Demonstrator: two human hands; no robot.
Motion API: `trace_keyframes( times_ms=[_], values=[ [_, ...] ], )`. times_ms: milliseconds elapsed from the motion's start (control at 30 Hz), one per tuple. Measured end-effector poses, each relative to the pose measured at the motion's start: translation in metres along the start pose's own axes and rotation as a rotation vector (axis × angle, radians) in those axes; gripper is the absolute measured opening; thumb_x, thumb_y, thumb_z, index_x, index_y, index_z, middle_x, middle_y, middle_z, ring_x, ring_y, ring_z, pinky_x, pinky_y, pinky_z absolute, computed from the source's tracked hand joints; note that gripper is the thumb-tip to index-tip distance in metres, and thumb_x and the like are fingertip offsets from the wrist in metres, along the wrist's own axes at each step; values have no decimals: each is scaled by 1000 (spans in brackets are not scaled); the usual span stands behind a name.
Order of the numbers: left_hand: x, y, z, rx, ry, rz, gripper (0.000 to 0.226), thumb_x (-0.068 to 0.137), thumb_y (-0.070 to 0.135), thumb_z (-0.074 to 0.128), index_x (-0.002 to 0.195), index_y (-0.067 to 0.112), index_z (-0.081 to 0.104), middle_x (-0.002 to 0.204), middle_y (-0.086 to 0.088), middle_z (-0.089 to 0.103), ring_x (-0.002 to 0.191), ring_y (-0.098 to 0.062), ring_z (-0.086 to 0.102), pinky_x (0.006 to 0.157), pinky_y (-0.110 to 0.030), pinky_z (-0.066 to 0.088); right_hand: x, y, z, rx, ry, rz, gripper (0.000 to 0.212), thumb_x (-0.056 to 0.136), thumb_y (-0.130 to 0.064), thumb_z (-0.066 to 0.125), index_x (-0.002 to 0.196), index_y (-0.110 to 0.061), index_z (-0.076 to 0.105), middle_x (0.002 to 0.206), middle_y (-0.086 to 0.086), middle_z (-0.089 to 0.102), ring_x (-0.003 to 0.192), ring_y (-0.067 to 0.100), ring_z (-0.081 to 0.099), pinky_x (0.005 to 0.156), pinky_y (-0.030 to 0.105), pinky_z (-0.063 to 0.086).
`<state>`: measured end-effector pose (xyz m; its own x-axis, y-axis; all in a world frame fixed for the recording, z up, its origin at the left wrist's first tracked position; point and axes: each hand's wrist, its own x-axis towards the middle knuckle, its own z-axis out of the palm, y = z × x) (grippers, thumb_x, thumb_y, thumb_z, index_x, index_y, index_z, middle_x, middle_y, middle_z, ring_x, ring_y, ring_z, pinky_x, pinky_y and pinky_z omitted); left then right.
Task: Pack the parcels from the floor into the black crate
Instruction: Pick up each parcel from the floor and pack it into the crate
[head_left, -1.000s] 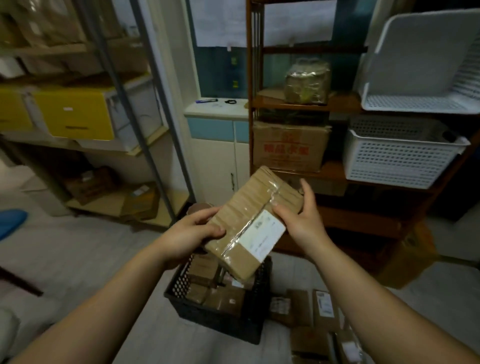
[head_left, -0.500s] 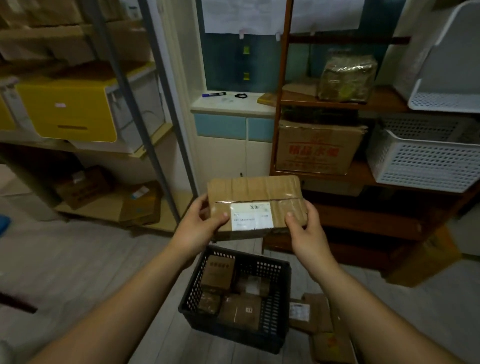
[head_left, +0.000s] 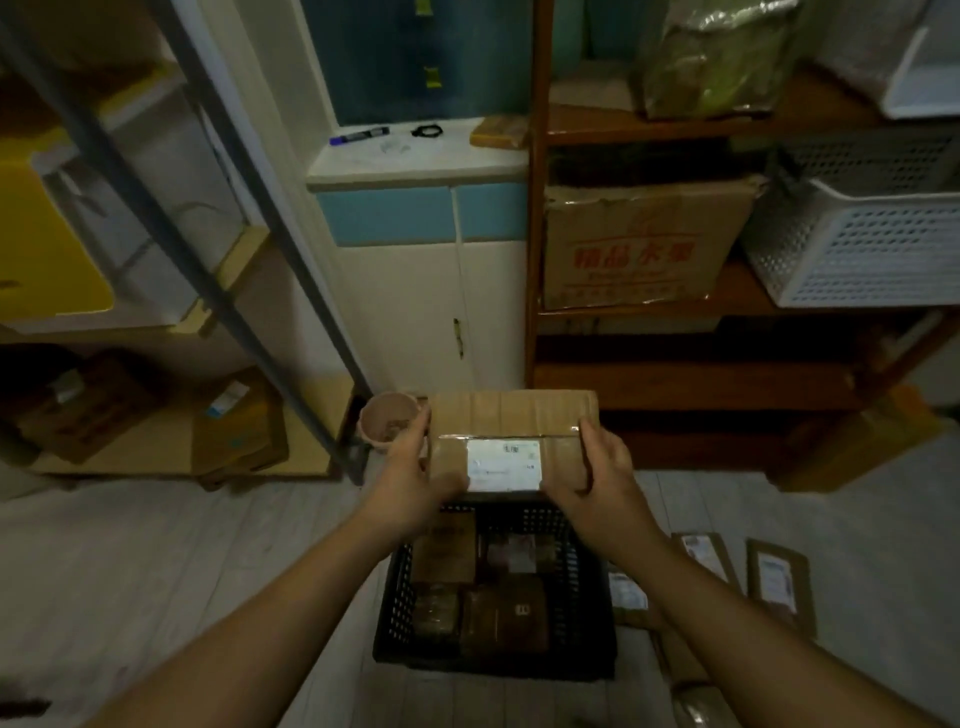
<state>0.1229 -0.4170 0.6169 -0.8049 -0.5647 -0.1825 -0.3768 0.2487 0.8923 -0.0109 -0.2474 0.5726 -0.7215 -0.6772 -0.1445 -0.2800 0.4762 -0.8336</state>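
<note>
**Parcel held over the crate, both hands gripping**

Behind the crate, a wooden shelf unit (head_left: 675, 384) is taking up the wall and playing no part in the job. The black crate (head_left: 396, 597) is sitting on the floor directly under the arms, within easy reach for lowering things in. Packed parcels (head_left: 504, 618) are lying flat across the crate's bottom and covering most of it, so the next one is probably going on top as a second layer.

A long brown parcel (head_left: 511, 415) is hanging level above the crate's far edge, not yet inside. The left hand (head_left: 410, 483) is grasping its left end and the right hand (head_left: 597, 478) is grasping its right end, with fingers curling round the short edges. Holding it by both ends is likely keeping it flat and square to the crate, since it looks nearly as wide as the opening.

To the right of the crate, more parcels (head_left: 779, 587) are lying on the floor, waiting their turn, so the task is looking partly done. Just beyond the crate's far left corner, a small cup (head_left: 387, 418) is standing close beside the left fingers, and a careless swing might be knocking it. The held parcel's white label (head_left: 504, 465) is facing up, towards the crate's near side.
</note>
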Motion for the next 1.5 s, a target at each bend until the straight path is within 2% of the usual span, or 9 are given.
trace_keyframes(
  times_ms=[100,200,333,467,633,733,900,1133,1500],
  values=[
    [27,-34,4,61,-91,1,66,75,35,76,130,34,40,126,-1,55,116,-15,57,97,-43,50,10,24,26,-30,-37,88,97,84,-47,66,152,-29,0,154,-10,1,132,14,31,103,27,33],
    [63,-109,16,116,-145,1,99,61,58,80,141,27,32,137,-1,47,124,-19,51,94,-47,51,24,61,64,-37,-53,101,92,81,-52,67,151,-36,9,153,-14,4,135,19,31,110,35,35],
    [99,-223,45,182,-247,-37,96,64,50,79,141,44,22,141,7,41,127,-16,47,97,-46,50,51,139,126,-232,-53,83,76,91,-41,57,152,-29,13,155,1,7,137,23,30,114,33,31],
    [128,-301,94,243,-256,-95,91,82,22,71,146,33,7,143,11,29,130,-10,34,106,-29,35,85,235,184,-308,-61,79,68,96,-37,50,152,-24,14,152,5,12,130,21,36,108,22,28],
    [178,-420,155,406,-222,-20,82,83,27,69,146,31,18,140,9,40,123,-8,41,94,-18,31,131,353,243,-439,-90,133,71,96,-43,47,153,-23,9,154,8,5,133,26,32,107,29,31],
    [207,-479,177,466,-305,18,69,78,32,73,135,33,34,135,9,46,117,-3,42,103,-27,36,154,409,273,-474,-102,125,71,96,-41,48,153,-19,12,154,11,5,133,29,33,108,28,30],
    [234,-569,187,1001,-429,-100,117,68,67,65,150,23,-7,158,-7,-15,145,-33,-11,116,-57,7,177,480,310,-542,-143,125,70,97,-40,47,153,-22,10,153,11,4,130,30,37,107,29,31],
    [236,-588,179,1054,-374,1,111,72,66,62,151,26,-5,158,-5,-18,145,-25,-14,118,-52,5,185,515,336,-619,-213,40,69,98,-41,42,152,-24,4,153,12,1,128,32,39,106,35,37],
    [247,-594,172,1104,-396,18,98,81,59,59,150,32,-5,158,-3,-17,146,-26,-10,118,-53,9,198,538,341,-547,-307,216,72,97,-44,44,152,-33,-1,159,8,-10,140,36,27,112,41,31]
  ],
)
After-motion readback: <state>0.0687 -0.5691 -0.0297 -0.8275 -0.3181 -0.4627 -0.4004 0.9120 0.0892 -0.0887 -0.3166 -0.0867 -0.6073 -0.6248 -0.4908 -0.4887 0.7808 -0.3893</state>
